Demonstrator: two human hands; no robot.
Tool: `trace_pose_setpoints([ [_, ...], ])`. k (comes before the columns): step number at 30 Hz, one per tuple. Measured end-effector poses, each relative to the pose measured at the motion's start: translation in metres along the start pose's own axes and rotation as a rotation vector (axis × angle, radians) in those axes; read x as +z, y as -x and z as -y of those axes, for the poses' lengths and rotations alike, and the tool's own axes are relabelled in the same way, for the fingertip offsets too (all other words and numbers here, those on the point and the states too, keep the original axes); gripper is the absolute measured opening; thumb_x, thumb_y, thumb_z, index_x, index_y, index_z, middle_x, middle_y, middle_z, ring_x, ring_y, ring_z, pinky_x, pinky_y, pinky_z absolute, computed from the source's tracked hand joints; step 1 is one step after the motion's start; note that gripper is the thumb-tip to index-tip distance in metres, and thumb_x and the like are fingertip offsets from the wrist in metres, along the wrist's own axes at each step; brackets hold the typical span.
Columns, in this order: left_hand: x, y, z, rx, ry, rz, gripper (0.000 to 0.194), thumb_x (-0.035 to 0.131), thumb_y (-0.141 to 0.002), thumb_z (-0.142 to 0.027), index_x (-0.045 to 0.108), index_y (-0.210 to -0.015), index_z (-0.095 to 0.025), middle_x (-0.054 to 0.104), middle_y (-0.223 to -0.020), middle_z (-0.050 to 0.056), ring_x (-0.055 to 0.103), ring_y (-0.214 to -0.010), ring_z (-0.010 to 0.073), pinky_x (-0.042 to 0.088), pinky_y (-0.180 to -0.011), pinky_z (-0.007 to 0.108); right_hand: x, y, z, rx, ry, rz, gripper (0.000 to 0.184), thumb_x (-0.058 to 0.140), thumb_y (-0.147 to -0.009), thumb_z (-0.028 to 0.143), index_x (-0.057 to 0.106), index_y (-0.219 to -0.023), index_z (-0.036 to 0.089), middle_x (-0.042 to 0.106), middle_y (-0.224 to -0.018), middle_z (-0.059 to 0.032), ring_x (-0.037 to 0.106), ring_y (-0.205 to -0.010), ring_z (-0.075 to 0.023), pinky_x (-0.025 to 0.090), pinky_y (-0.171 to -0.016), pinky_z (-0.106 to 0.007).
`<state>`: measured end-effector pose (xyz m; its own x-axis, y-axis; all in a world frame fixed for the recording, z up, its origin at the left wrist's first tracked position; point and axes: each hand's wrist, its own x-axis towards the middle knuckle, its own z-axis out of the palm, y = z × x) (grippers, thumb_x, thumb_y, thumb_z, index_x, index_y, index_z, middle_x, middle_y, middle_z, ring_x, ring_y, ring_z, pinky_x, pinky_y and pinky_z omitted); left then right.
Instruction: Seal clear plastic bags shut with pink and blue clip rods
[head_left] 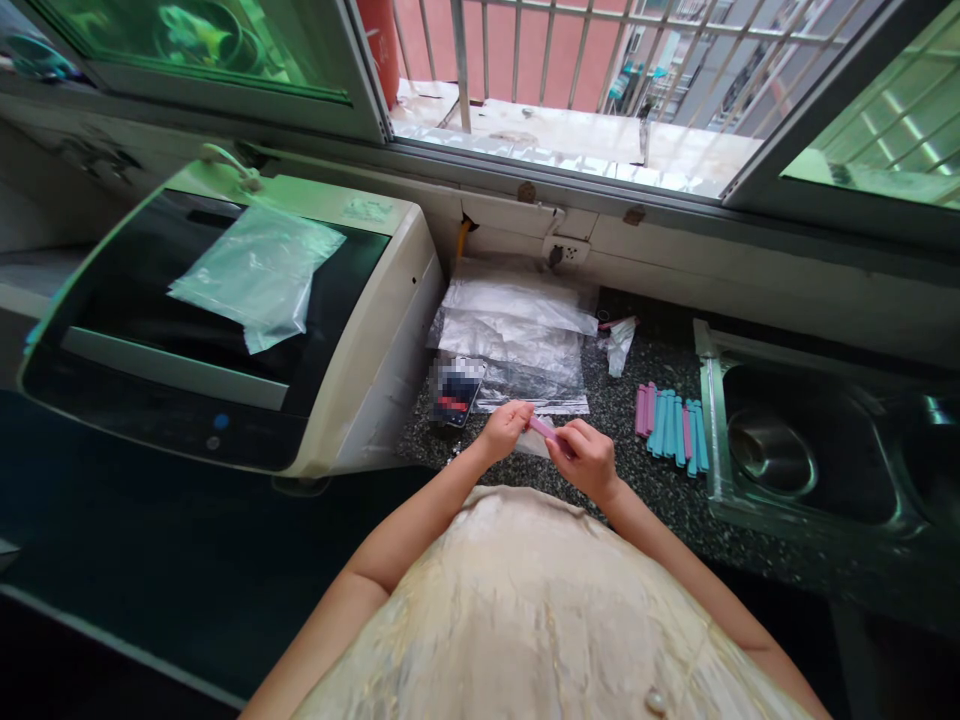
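Both hands, left hand (504,428) and right hand (586,457), pinch pink sealing clip (541,428) | small bag (537,441) beneath | risk: thin plastic may slip from clip over tabletop (660,490)

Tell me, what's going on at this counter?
A person stands at a dark speckled counter, holding a pink clip between the left hand and right hand, over a small clear bag. Beyond the hands lies a pile of clear plastic bags; to the right, a row of blue and pink clips lies beside a steel sink. Another bag rests on the washing machine.
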<state>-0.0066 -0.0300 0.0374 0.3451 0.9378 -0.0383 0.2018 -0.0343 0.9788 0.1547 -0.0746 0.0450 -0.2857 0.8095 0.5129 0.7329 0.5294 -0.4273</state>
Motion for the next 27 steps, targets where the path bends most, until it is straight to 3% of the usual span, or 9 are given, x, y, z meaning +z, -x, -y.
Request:
trace_pose_setpoints([
  [27,0.0019,-0.0010,-0.0039,-0.128,0.241,-0.008,0.051,0.037,-0.073,-0.065,0.040,-0.055,-0.017,0.036,-0.052,-0.003,0.033,-0.053,0.0090,0.029,-0.053,0.025,-0.0006,-0.0036,0.0022,-0.020,-0.019,-0.030,0.010,0.054,-0.079,0.022,0.058,-0.071,0.017,0.052,-0.060,-0.0002,0.044,-0.050,-0.0083,0.035,-0.049,-0.020],
])
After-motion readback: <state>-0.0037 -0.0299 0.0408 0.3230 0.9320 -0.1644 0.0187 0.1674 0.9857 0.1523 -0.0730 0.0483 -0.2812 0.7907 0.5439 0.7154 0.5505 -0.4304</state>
